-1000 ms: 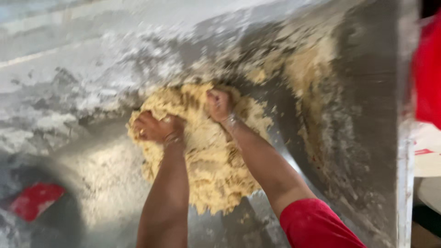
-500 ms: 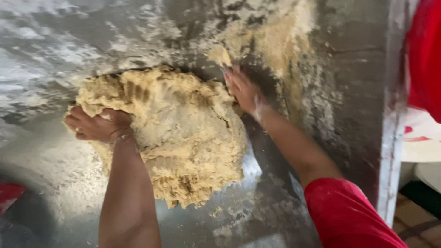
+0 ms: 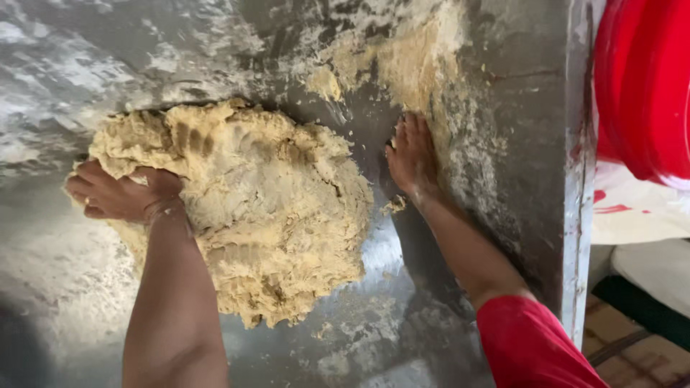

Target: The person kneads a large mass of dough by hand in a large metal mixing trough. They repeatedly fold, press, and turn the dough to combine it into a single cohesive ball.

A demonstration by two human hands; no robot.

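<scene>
Since half a second ago, our right hand (image 3: 411,154) has slid off the dough (image 3: 248,208) and now lies flat just beside it on the floury tabltop, fingers spread and holding nothing. Our left hand (image 3: 118,195) stays pressed into the dough's left edge, fingers curled against it. That big lump sits mid-tabletop (image 3: 517,144), so we judge the kneading paused to gather smeared scraps (image 3: 410,57) beyond the dough.

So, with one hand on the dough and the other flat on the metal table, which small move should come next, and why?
Probably sweep the right hand left, pushing the loose dough scraps and smears toward the dough mass. That hand lies flat on the floured metal table, apart from the mass, while the left hand presses its left edge.
</scene>
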